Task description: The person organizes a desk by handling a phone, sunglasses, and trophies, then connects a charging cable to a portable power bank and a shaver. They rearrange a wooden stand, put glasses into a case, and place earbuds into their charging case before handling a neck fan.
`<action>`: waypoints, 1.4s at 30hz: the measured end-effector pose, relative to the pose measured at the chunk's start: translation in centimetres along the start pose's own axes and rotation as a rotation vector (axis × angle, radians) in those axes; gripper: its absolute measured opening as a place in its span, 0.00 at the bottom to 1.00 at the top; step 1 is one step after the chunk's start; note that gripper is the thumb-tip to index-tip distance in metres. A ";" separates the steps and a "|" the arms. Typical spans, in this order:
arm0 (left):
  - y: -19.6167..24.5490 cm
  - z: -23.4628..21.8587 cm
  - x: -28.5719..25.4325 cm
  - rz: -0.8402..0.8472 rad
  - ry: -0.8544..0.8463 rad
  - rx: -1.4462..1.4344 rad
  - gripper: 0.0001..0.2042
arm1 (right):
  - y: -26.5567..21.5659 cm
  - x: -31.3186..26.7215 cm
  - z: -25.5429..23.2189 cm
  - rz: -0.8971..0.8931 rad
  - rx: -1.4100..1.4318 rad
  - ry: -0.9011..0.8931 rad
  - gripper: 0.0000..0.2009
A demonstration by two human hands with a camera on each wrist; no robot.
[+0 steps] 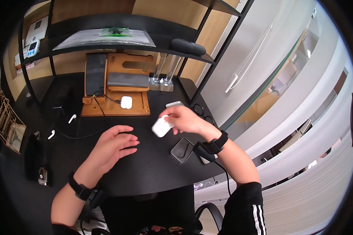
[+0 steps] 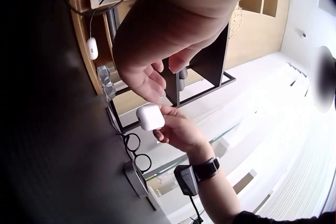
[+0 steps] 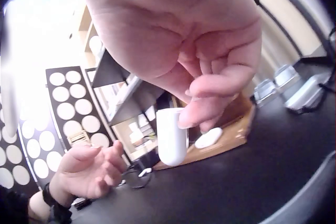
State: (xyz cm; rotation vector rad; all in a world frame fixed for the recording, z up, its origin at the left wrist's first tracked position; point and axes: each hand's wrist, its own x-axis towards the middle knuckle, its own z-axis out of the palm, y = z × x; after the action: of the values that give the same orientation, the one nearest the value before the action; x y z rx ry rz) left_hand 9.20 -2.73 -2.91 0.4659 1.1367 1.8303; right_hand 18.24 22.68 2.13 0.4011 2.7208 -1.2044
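Between thumb and fingers, my right hand (image 1: 186, 119) pinches a small white earbud case (image 1: 159, 127) above the black desk. The right wrist view shows the case (image 3: 172, 139) hanging from the fingertips, its lid shut. My left hand (image 1: 113, 148) hovers to the left of it, fingers loosely bent and holding nothing. Two loose white earbuds lie on the desk at the left, one nearer (image 1: 51, 134) and one farther (image 1: 72, 118). A second white case (image 1: 126, 102) sits on the wooden stand (image 1: 115, 111) with a cable at its side.
A clear rectangular box (image 1: 182, 150) lies by my right wrist. Black-rimmed glasses (image 2: 142, 161) rest at the desk's right side. Clear glass pieces (image 1: 166, 84) stand beside the wooden stand, under a black shelf (image 1: 153, 49). A gold wire rack (image 1: 10, 127) is far left.
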 end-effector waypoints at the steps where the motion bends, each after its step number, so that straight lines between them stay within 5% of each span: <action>1: -0.3 0.1 1.0 0.003 -0.009 -0.006 0.13 | 1.3 -0.3 -0.8 0.056 0.036 0.054 0.12; 6: -2.4 -0.3 6.0 -0.097 -0.100 -0.178 0.11 | 7.2 -0.9 -2.5 0.171 0.114 0.113 0.12; 16: -3.5 -2.9 7.3 -0.160 -0.113 -0.220 0.09 | 6.8 -1.4 -0.9 0.212 -0.133 0.127 0.17; 18: -3.5 -2.9 7.2 -0.168 -0.112 -0.225 0.09 | 7.1 -1.1 -0.9 0.071 -0.429 0.163 0.19; 22: -3.3 -2.6 7.0 -0.169 -0.063 -0.267 0.09 | 6.3 -0.3 -1.1 -0.128 -0.594 0.324 0.15; 27: -3.6 -2.9 7.5 -0.153 0.058 -0.392 0.09 | 0.3 2.7 -0.8 -0.186 -0.327 0.405 0.14; 36: -2.9 -4.0 7.9 -0.098 0.216 -0.481 0.07 | -1.2 15.0 1.6 -0.533 -0.629 0.764 0.24; 42: -3.0 -4.1 7.6 0.023 0.208 -0.380 0.07 | -0.9 17.8 0.7 -0.462 -0.554 0.615 0.27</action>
State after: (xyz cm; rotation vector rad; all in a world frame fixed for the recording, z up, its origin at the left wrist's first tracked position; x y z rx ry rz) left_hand 3.93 2.07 -8.58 0.0701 0.8870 2.0916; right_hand 0.99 24.84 -1.81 0.0661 3.6492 -0.3449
